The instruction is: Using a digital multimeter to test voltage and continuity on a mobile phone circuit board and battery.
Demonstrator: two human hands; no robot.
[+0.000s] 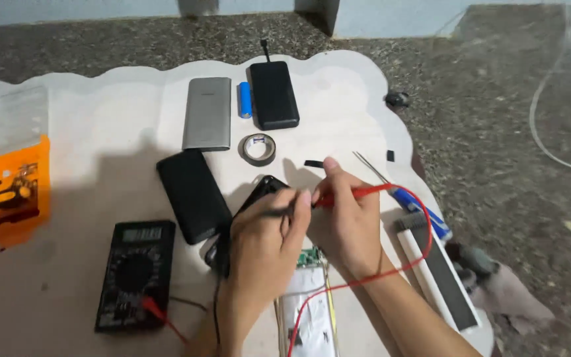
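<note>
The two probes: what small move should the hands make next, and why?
Probably lower both tips onto the green circuit board. The right hand holds the red probe, the left hand the black probe, both just above the opened pack, with the multimeter wired up.

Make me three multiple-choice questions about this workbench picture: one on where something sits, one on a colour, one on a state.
1. The tape roll lies
A. below the silver power bank
B. on the multimeter
C. off the mat

2. The probe in the right hand is
A. blue
B. red
C. yellow

3. The left hand is
A. flat and open
B. gripping a black probe
C. resting on the floor

Answers: A, it sits just under and right of that bank; B, the shaft and lead are red; B, its fingers pinch the dark probe.
</note>
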